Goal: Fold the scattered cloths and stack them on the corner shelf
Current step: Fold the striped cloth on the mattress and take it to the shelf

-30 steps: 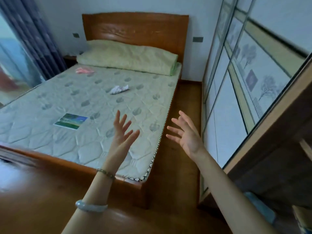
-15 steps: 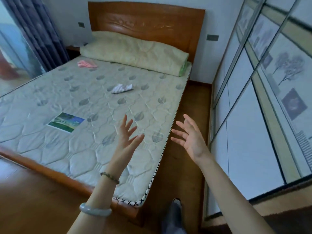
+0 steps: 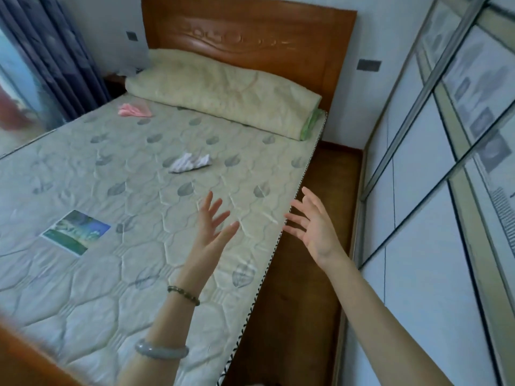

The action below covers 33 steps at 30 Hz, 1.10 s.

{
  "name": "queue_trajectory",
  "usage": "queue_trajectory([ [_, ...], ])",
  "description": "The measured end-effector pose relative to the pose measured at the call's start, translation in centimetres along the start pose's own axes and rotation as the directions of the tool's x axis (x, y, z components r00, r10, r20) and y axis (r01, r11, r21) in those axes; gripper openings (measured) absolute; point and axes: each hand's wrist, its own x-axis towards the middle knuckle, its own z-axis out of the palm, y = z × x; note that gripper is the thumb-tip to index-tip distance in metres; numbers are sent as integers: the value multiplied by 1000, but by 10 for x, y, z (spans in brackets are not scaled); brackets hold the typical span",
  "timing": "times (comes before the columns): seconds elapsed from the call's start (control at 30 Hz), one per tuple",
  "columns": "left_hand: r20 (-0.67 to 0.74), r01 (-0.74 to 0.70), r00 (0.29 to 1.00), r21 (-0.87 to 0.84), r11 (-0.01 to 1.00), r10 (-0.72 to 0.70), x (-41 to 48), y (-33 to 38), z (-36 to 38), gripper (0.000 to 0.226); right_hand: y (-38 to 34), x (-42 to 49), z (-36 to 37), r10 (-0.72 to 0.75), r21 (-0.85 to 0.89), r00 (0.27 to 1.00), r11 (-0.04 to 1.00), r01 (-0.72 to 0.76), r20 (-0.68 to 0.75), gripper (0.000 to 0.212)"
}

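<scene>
- Cloths lie unfolded on the bed (image 3: 139, 274): white cloth (image 3: 191, 162) ahead of my left grip (image 3: 211, 235), pink cloth (image 3: 133, 110) far beyond it.
- Right grip (image 3: 315, 227) and left grip hang spread, empty, ready to gather.

The footboard (image 3: 25, 355) is blurred and cut by the lower edge; the white cloth (image 3: 190, 162) has perhaps stripes, too small to tell.
</scene>
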Motion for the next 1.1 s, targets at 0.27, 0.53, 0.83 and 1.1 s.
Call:
queue_trajectory([
  [0.27, -29, 45, 998, -41, 998, -46, 116, -32, 28, 86, -18, 113, -36, 23, -16, 999, 1000, -22, 25, 60],
  [0.53, -116, 25, 993, -102, 995, -36, 275, -54, 64, 84, -50, 275, -59, 59, -82, 995, 995, -52, 85, 74],
  [0.83, -205, 47, 977, -57, 997, -58, 406, -53, 87, 97, -83, 434, -68, 87, -94, 989, 993, -76, 119, 47],
  [1.1, -374, 86, 921, -73, 994, -107, 501, -81, 123, 109, -88, 572, -89, 147, -148, 953, 983, -110, 266, 43],
])
